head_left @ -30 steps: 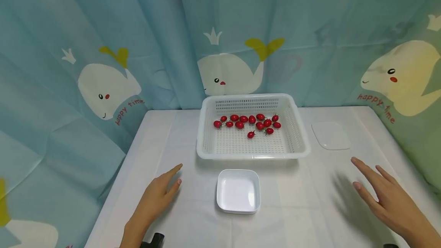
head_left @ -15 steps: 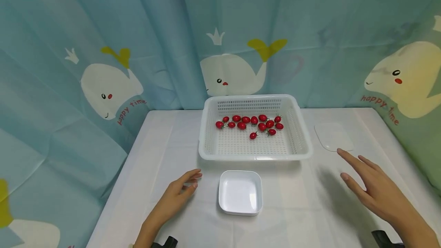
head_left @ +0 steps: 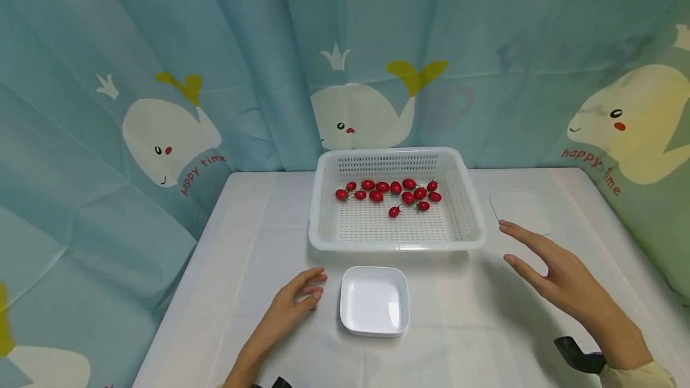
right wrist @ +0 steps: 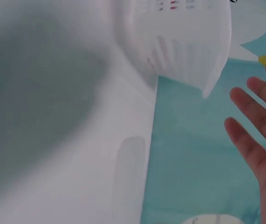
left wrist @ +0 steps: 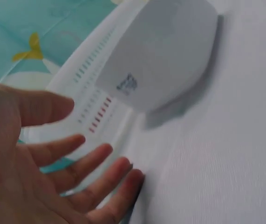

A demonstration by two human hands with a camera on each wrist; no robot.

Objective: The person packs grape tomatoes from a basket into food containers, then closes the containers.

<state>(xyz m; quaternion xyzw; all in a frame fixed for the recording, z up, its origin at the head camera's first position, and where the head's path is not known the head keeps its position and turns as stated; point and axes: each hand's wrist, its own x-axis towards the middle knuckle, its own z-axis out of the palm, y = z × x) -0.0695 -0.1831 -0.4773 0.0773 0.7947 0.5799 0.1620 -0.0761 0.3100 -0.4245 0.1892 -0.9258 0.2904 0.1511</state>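
Observation:
My left hand point(head_left: 288, 307) is just left of a small white square dish point(head_left: 374, 301), fingers relaxed and slightly bent, holding nothing. In the left wrist view the dish point(left wrist: 163, 56) shows its outer wall with a small dark print, apart from the spread fingers. On the right, my right hand point(head_left: 566, 280) hovers above the table with its fingers extended, and its fingertips overlap the near edge of a clear flat lid point(head_left: 520, 208). Behind the dish stands a white perforated basket point(head_left: 396, 244) with several red cherry tomatoes point(head_left: 408, 197) lying in it.
A white cloth covers the table point(head_left: 269, 220). Blue curtain point(head_left: 259, 47) with whale prints hangs close behind and along the left side, and a green part point(head_left: 668, 238) borders the right edge. Dark straps show at both wrists.
My left hand has moved right, close to the dish, with its fingers bending a little. My right hand has shifted left and forward, over the clear lid's edge. Basket and dish stay put.

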